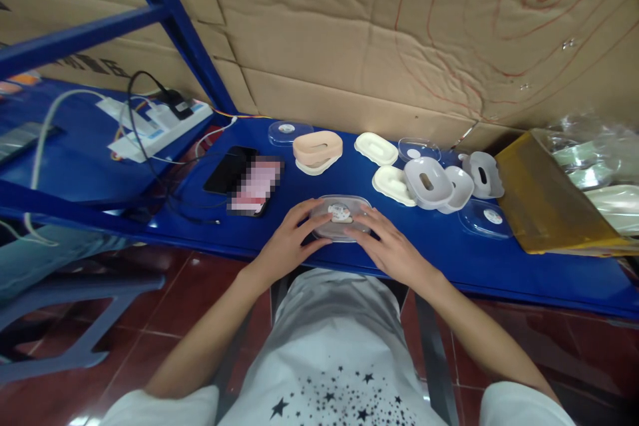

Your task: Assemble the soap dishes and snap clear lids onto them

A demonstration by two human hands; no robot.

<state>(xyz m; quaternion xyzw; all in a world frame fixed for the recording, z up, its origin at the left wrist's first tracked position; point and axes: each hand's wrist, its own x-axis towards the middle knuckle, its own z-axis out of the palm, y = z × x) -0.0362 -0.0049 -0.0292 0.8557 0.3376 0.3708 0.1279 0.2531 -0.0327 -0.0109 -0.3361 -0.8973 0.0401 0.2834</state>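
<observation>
A grey oval dish under a clear lid with a round sticker [341, 213] lies on the blue table near its front edge. My left hand [294, 237] rests on its left side, fingers spread over the lid and rim. On the right side, my right hand [387, 239] touches the lid with its fingers apart. Behind them stands a peach oval dish [318, 145] on a cream piece. Cream oval pieces [376, 148] and grey dishes [428, 182] lie to the right.
Two phones [229, 170] lie left on the blue table [319, 180]. Clear lids [485, 218] lie at right and back. A yellow bin [534, 193] holds wrapped pieces. A power strip [160, 130] with cables sits left, near a blue frame post.
</observation>
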